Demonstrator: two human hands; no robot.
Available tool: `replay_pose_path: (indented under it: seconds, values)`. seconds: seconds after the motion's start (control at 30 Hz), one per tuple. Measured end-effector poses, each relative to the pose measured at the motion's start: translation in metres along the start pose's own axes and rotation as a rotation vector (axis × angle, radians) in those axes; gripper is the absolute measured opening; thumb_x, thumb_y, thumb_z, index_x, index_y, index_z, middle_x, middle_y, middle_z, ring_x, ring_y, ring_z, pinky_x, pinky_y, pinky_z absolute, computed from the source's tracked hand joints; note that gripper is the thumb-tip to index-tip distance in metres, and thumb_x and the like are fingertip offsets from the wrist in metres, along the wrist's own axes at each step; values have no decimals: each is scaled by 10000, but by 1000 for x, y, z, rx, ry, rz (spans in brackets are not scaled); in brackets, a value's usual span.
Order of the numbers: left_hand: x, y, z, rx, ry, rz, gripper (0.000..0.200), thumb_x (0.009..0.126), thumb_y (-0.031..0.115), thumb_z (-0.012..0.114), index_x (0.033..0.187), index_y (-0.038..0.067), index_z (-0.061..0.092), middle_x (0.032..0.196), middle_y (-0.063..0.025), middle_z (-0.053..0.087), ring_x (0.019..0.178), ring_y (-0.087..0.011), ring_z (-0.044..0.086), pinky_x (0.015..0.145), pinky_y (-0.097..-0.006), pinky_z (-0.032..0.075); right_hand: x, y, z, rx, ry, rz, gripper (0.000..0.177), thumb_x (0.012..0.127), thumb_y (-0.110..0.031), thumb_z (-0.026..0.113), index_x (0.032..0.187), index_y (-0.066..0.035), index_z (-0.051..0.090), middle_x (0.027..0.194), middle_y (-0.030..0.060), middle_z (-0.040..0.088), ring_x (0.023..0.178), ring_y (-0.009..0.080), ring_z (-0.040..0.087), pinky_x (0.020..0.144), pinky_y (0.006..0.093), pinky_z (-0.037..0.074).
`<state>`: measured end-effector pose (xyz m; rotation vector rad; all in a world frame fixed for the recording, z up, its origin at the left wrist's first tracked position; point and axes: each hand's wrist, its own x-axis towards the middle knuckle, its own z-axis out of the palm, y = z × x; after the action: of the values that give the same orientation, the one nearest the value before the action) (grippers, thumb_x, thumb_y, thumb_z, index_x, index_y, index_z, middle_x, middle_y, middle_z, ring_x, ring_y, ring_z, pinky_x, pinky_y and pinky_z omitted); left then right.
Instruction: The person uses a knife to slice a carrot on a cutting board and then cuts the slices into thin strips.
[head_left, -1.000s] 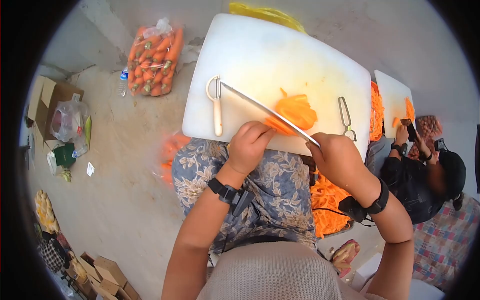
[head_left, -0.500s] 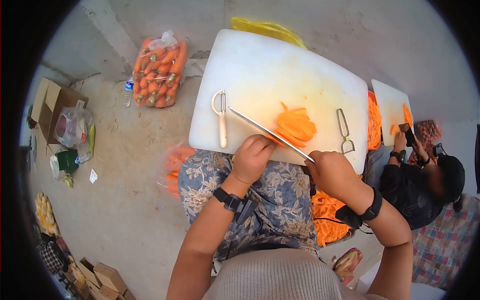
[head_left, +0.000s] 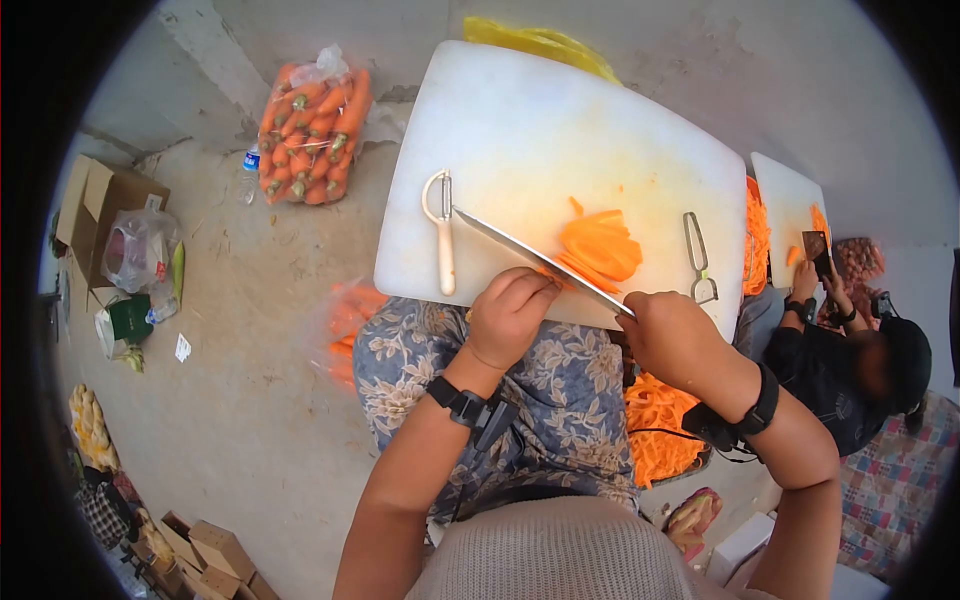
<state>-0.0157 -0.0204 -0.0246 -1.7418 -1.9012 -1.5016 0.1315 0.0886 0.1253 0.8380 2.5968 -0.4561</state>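
A knife point(head_left: 520, 252) lies slantwise over the white cutting board point(head_left: 520, 130), its tip beside the pale-handled peeler point(head_left: 445, 240). My right hand point(head_left: 685, 342) is closed round its handle, most of which is hidden. Bent fingers of my left hand point(head_left: 512, 315) press on thin carrot slices point(head_left: 556, 280) at the board's near edge, close to the blade. Just beyond the blade, a fanned pile of carrot slices point(head_left: 603, 245) leans over. To the right of this pile a metal peeler point(head_left: 700, 258) rests on the board.
A bag of whole carrots point(head_left: 315, 135) stands on the floor at the left. Shredded carrot point(head_left: 660, 430) fills a container below the board's right side. At the right, a co-worker point(head_left: 835, 370) holds a cleaver point(head_left: 817, 250) at another board point(head_left: 790, 190). Cardboard boxes point(head_left: 110, 205) are far left.
The view has shifted slightly. My right hand and the knife have moved a little, while my left hand stays by the slices. The co-worker's cleaver has changed its angle.
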Motion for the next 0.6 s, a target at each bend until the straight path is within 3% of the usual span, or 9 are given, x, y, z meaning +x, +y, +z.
replay_pose_path:
  seconds: [0.43, 0.6]
  values:
    - [0, 0, 2, -9, 19, 40, 170, 688, 4, 645, 843, 48, 697, 871, -56, 658, 842, -262, 643, 717, -348, 540, 24, 8, 45, 148, 153, -28, 182, 865, -167, 625, 857, 9, 668, 733, 233, 652, 712, 417, 647, 674, 494, 520]
    - [-2, -1, 0, -16, -12, 45, 186, 713, 2, 648, 880, 59, 706, 878, -70, 655, 848, -287, 636, 747, -380, 531, 0, 15, 47, 226, 350, -99, 219, 872, -201, 633, 815, 8, 659, 739, 247, 647, 720, 427, 638, 673, 501, 510]
